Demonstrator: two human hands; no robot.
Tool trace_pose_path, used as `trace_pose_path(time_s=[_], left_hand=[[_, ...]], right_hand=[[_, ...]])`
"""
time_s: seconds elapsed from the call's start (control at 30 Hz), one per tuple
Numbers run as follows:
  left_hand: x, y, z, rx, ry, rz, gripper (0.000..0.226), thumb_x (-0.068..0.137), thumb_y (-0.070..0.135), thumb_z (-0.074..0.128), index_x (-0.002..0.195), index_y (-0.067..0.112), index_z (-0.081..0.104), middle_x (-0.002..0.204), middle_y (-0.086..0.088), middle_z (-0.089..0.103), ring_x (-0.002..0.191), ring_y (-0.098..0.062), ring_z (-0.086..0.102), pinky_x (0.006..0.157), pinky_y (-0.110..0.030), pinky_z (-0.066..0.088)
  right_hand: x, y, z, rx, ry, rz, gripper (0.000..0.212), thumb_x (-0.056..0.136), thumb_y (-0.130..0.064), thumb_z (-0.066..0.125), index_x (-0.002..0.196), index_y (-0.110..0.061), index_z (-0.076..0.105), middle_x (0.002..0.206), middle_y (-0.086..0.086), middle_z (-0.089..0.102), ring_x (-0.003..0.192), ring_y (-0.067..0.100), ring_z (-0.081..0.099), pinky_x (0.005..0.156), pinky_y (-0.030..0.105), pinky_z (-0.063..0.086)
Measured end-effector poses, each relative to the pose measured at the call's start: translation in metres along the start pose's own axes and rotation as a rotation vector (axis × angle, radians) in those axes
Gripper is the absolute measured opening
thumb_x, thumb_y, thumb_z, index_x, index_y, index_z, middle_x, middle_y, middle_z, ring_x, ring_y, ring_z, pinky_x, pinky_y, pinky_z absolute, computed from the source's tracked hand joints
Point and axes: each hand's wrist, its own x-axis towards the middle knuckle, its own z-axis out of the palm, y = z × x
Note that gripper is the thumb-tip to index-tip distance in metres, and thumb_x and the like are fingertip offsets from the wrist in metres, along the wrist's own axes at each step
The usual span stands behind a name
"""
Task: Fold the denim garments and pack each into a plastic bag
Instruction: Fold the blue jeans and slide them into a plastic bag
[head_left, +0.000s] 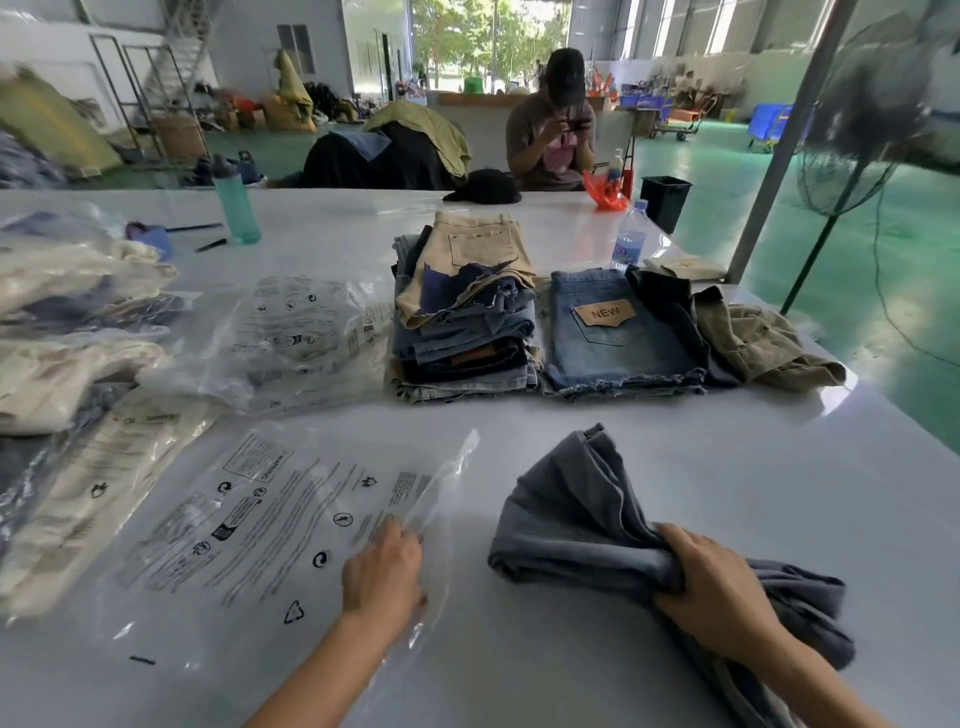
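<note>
A folded grey-blue denim garment (576, 525) lies on the white table (675, 426) in front of me. My right hand (711, 587) grips its bunched right end. To its left lies a flat clear plastic bag (249, 525) with black printed warnings. My left hand (382, 569) is at the bag's open right edge, fingers curled on the plastic. Behind stand a stack of folded denim shorts (467, 327) with a beige pair on top, and blue shorts (618, 332) with a "NEW" patch.
Packed bags of garments (67, 332) pile up at the left, with more bags (306, 332) beside them. A teal bottle (234, 202), a water bottle (629, 239) and olive clothes (763, 332) sit further back. A person (553, 124) sits across the table. A fan (878, 119) stands right.
</note>
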Motion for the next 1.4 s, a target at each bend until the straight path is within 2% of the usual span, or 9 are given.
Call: trace_pose_path(time_s=[0.2, 0.3, 0.4, 0.63, 0.73, 0.87, 1.03, 1.23, 1.4], left_hand=[[-0.014, 0.027, 0.014, -0.017, -0.026, -0.047, 0.101, 0.065, 0.059, 0.074, 0.136, 0.008, 0.024, 0.144, -0.012, 0.023, 0.108, -0.017, 0.055, 0.085, -0.029, 0.049], [-0.013, 0.029, 0.008, -0.254, -0.084, -0.032, 0.084, 0.072, 0.054, 0.073, 0.131, 0.013, 0.031, 0.138, -0.005, 0.030, 0.106, -0.018, 0.059, 0.084, -0.029, 0.048], [-0.015, 0.017, 0.002, -0.635, 0.040, -0.052, 0.038, 0.089, 0.016, 0.057, 0.125, 0.011, 0.048, 0.129, -0.006, 0.047, 0.104, -0.018, 0.058, 0.084, -0.020, 0.045], [-0.029, 0.008, -0.034, -0.725, 0.456, 0.018, 0.038, 0.090, -0.005, 0.049, 0.127, 0.002, 0.054, 0.118, -0.011, 0.054, 0.081, -0.007, 0.054, 0.071, 0.000, 0.039], [-0.032, 0.022, -0.043, -0.644, 0.364, 0.106, 0.049, 0.091, 0.000, 0.044, 0.139, 0.008, 0.042, 0.131, -0.008, 0.043, 0.096, -0.018, 0.061, 0.081, -0.015, 0.044], [-0.029, 0.035, -0.052, -0.519, 0.303, 0.100, 0.066, 0.090, 0.002, 0.043, 0.150, 0.015, 0.016, 0.145, -0.003, 0.026, 0.086, -0.009, 0.059, 0.074, -0.011, 0.042], [-0.031, 0.049, -0.058, -0.471, 0.249, 0.217, 0.066, 0.090, 0.000, 0.036, 0.150, 0.012, 0.012, 0.153, -0.004, 0.020, 0.103, -0.018, 0.060, 0.086, -0.018, 0.048], [-0.043, 0.062, -0.060, -0.342, 0.100, 0.331, 0.073, 0.086, 0.005, 0.038, 0.152, 0.016, 0.009, 0.157, 0.004, 0.009, 0.113, -0.031, 0.056, 0.089, -0.036, 0.047], [-0.046, 0.065, -0.059, -0.353, 0.019, 0.351, 0.077, 0.082, 0.006, 0.039, 0.152, 0.019, 0.010, 0.158, 0.009, 0.003, 0.113, -0.030, 0.056, 0.092, -0.033, 0.044]], right_hand=[[0.004, -0.006, -0.038, 0.347, 0.118, 0.080, 0.054, 0.061, -0.008, 0.079, 0.112, -0.011, 0.061, 0.080, -0.003, 0.063, 0.075, 0.027, 0.060, 0.063, 0.035, 0.042], [0.006, -0.027, -0.040, 0.325, 0.062, -0.044, 0.053, 0.066, -0.021, 0.076, 0.116, -0.017, 0.057, 0.091, -0.004, 0.066, 0.088, 0.027, 0.063, 0.068, 0.036, 0.045], [0.012, -0.040, -0.023, 0.078, -0.010, -0.153, 0.056, 0.072, -0.040, 0.064, 0.124, -0.028, 0.048, 0.113, -0.009, 0.062, 0.104, 0.022, 0.058, 0.074, 0.032, 0.041], [0.017, -0.026, 0.007, -0.155, -0.060, -0.165, 0.062, 0.075, -0.051, 0.049, 0.134, -0.038, 0.037, 0.123, -0.015, 0.054, 0.114, 0.013, 0.054, 0.084, 0.029, 0.042], [0.016, -0.035, 0.000, -0.115, -0.019, -0.204, 0.065, 0.073, -0.053, 0.052, 0.135, -0.039, 0.036, 0.123, -0.015, 0.055, 0.113, 0.013, 0.055, 0.084, 0.029, 0.042], [0.008, -0.057, -0.004, -0.053, -0.011, -0.353, 0.065, 0.071, -0.052, 0.058, 0.133, -0.039, 0.043, 0.117, -0.011, 0.059, 0.107, 0.020, 0.060, 0.079, 0.030, 0.044], [0.011, -0.079, 0.002, -0.078, -0.200, -0.372, 0.059, 0.076, -0.044, 0.053, 0.133, -0.036, 0.038, 0.121, -0.007, 0.056, 0.113, 0.023, 0.054, 0.081, 0.030, 0.041], [0.031, -0.108, 0.004, -0.045, -0.180, -0.442, 0.033, 0.081, -0.040, 0.052, 0.110, -0.024, 0.051, 0.105, 0.001, 0.062, 0.093, 0.029, 0.061, 0.065, 0.029, 0.034], [0.053, -0.140, 0.016, 0.033, -0.305, -0.357, 0.015, 0.098, -0.015, 0.045, 0.110, -0.018, 0.053, 0.130, 0.019, 0.053, 0.115, 0.029, 0.053, 0.086, 0.035, 0.037]])
